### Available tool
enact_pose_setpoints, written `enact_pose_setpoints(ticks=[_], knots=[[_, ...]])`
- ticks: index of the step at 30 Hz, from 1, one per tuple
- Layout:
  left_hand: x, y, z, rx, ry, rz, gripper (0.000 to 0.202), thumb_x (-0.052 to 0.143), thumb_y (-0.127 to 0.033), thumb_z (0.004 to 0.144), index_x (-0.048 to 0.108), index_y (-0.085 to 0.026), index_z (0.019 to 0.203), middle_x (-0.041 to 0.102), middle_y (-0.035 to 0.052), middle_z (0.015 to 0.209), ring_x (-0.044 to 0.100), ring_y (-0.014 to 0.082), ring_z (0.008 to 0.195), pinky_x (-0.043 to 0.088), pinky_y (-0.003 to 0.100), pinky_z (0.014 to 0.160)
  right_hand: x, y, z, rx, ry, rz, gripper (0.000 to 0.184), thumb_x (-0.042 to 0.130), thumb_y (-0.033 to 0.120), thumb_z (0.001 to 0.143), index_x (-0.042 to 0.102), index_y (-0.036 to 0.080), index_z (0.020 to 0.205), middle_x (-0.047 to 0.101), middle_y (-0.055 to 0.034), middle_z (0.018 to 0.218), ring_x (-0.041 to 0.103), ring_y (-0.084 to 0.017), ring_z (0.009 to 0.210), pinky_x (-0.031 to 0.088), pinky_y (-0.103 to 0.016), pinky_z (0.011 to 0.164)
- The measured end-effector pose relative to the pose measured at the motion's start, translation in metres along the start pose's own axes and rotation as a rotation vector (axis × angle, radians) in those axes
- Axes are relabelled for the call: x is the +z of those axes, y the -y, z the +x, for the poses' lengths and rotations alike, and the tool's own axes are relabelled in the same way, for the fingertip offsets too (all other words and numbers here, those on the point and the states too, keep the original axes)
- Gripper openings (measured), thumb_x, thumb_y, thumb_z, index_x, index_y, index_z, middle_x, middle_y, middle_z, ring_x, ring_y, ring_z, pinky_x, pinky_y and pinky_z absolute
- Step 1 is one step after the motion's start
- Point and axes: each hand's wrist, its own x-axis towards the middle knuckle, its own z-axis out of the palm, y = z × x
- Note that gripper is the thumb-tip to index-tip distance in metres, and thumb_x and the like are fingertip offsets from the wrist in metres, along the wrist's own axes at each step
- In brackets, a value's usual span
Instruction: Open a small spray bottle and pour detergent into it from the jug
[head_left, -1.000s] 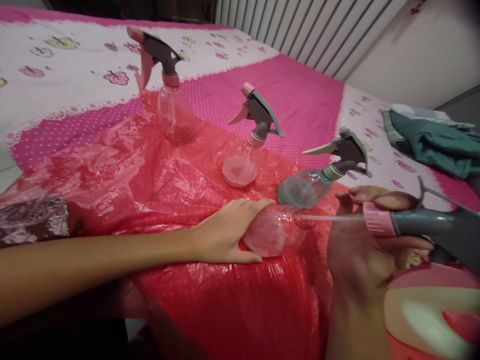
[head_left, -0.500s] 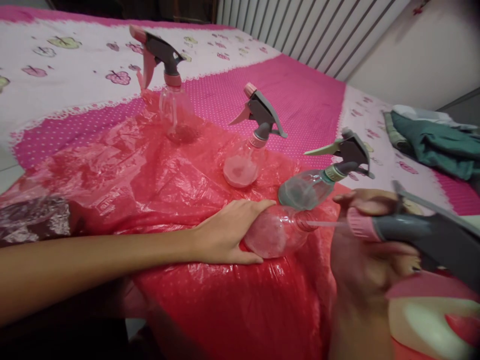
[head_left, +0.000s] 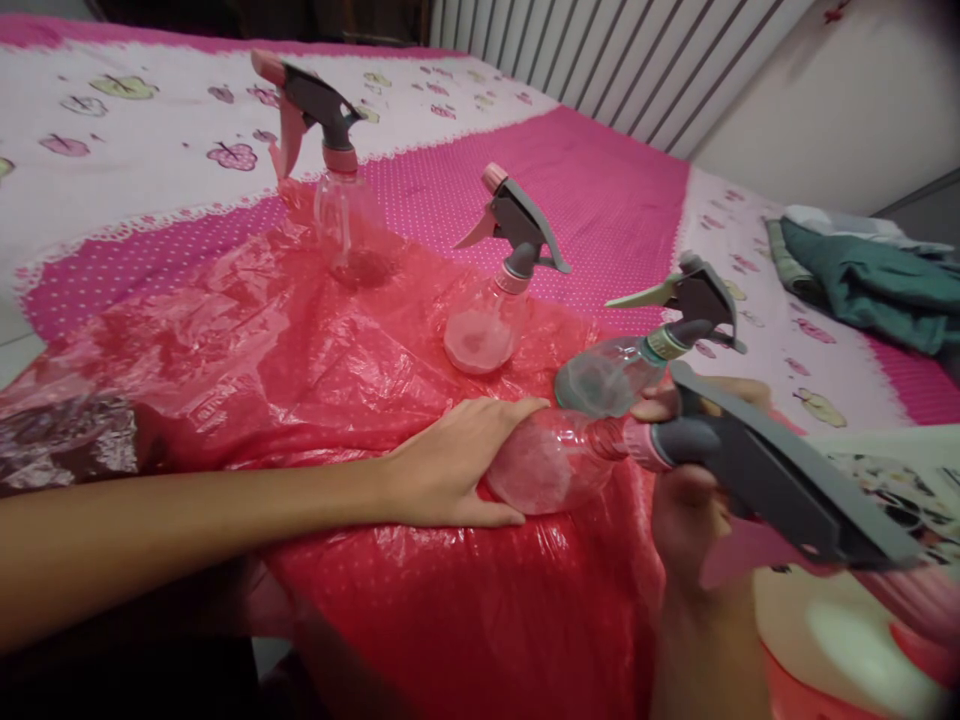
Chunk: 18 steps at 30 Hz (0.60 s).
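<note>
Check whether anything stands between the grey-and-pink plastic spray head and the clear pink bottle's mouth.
Nothing visible: the spray head meets or nearly meets the pink bottle at its mouth; the clear green bottle is alongside.

and across the top of the frame it's the patterned cloth (head_left: 150,140), white panels scattered with pink and yellow-green prints, a dotted pink band (head_left: 615,220) sweeping through the middle! upper centre, there's the slatted panel (head_left: 585,60), pale with dark stripes, meeting a plain wall (head_left: 817,130) at upper right, where a little red ornament (head_left: 834,14) clings to the top edge. over to the right, folded green fabric (head_left: 870,275), pale fabric (head_left: 832,222) lying over it! far left, a shiny dark wrapper (head_left: 75,440), and lower right, a rounded cream object (head_left: 795,625), cut off by the frame.
</note>
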Motion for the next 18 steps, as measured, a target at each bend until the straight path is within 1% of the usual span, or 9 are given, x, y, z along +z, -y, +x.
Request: enact_pose_setpoints(ticks=[2, 3, 5, 6, 8, 10, 12, 14, 18], knots=[[0.000, 0.000, 0.000, -0.004, 0.003, 0.003, 0.097, 0.083, -0.061, 0.093, 0.032, -0.023, 0.167, 0.061, 0.0234, 0.154, 0.064, 0.0456, 0.138, 0.053, 0.066, 0.114, 0.003, -0.001, -0.001, -0.025, 0.019, 0.024, 0.045, 0.077, 0.063, 0.093, 0.073, 0.019, 0.104, 0.065, -0.0071, 0.101, 0.062, -0.017, 0.099, 0.054, -0.032, 0.088], [0.000, 0.000, 0.000, -0.003, 0.004, 0.003, 0.098, 0.083, -0.060, 0.092, 0.032, -0.023, 0.167, 0.061, 0.0237, 0.154, 0.064, 0.0457, 0.138, 0.053, 0.066, 0.114, 0.006, 0.000, -0.001, -0.031, 0.006, 0.047, 0.042, 0.074, 0.061, 0.096, 0.074, 0.020, 0.107, 0.064, -0.0067, 0.103, 0.061, -0.016, 0.101, 0.054, -0.033, 0.095], [0.000, 0.001, -0.001, 0.000, 0.004, 0.002, 0.099, 0.085, -0.059, 0.091, 0.033, -0.021, 0.166, 0.061, 0.0246, 0.154, 0.065, 0.0461, 0.137, 0.053, 0.066, 0.115, 0.012, 0.006, 0.000, -0.048, -0.059, 0.104, 0.039, 0.069, 0.061, 0.100, 0.075, 0.023, 0.107, 0.060, -0.0054, 0.104, 0.060, -0.016, 0.104, 0.052, -0.034, 0.104], [-0.001, 0.001, -0.001, 0.000, 0.004, 0.001, 0.099, 0.085, -0.059, 0.091, 0.033, -0.021, 0.166, 0.062, 0.0249, 0.153, 0.065, 0.0463, 0.137, 0.053, 0.066, 0.115, 0.014, 0.008, 0.000, -0.055, -0.095, 0.130, 0.040, 0.066, 0.062, 0.101, 0.075, 0.024, 0.105, 0.057, -0.0051, 0.102, 0.060, -0.016, 0.104, 0.052, -0.034, 0.105], [-0.001, 0.001, -0.001, -0.002, 0.004, -0.001, 0.100, 0.086, -0.059, 0.090, 0.034, -0.020, 0.165, 0.062, 0.0252, 0.152, 0.065, 0.0464, 0.137, 0.053, 0.066, 0.115, 0.015, 0.012, 0.002, -0.064, -0.149, 0.156, 0.042, 0.065, 0.065, 0.102, 0.074, 0.024, 0.101, 0.052, -0.0050, 0.098, 0.060, -0.016, 0.104, 0.053, -0.034, 0.102], [-0.001, 0.001, -0.001, -0.005, 0.007, 0.001, 0.100, 0.086, -0.059, 0.090, 0.033, -0.020, 0.166, 0.062, 0.0248, 0.152, 0.065, 0.0461, 0.137, 0.053, 0.066, 0.115, 0.012, 0.012, 0.004, -0.087, -0.163, 0.119, 0.046, 0.068, 0.070, 0.098, 0.074, 0.025, 0.100, 0.054, -0.0041, 0.096, 0.060, -0.016, 0.099, 0.054, -0.034, 0.097], [-0.001, 0.000, 0.000, -0.010, 0.009, 0.007, 0.100, 0.087, -0.057, 0.090, 0.033, -0.021, 0.166, 0.061, 0.0242, 0.154, 0.064, 0.0457, 0.138, 0.053, 0.065, 0.115, 0.007, 0.009, 0.005, -0.112, -0.141, 0.029, 0.050, 0.072, 0.072, 0.095, 0.074, 0.023, 0.100, 0.060, -0.0034, 0.095, 0.061, -0.015, 0.093, 0.053, -0.034, 0.093], [0.000, -0.001, 0.000, -0.010, 0.007, 0.011, 0.099, 0.086, -0.057, 0.092, 0.032, -0.022, 0.166, 0.061, 0.0236, 0.154, 0.064, 0.0451, 0.138, 0.053, 0.065, 0.115, 0.003, 0.005, 0.007, -0.123, -0.095, -0.052, 0.053, 0.078, 0.071, 0.091, 0.072, 0.020, 0.101, 0.064, -0.0034, 0.093, 0.062, -0.014, 0.087, 0.053, -0.033, 0.085], [0.002, 0.000, 0.000, 0.016, -0.010, 0.011, 0.097, 0.083, -0.060, 0.094, 0.033, -0.019, 0.166, 0.063, 0.0239, 0.151, 0.065, 0.0447, 0.135, 0.054, 0.064, 0.113, 0.004, 0.001, 0.012, -0.123, -0.032, -0.075, 0.061, 0.088, 0.071, 0.081, 0.064, 0.018, 0.101, 0.067, -0.0017, 0.087, 0.062, -0.012, 0.076, 0.050, -0.026, 0.069]])
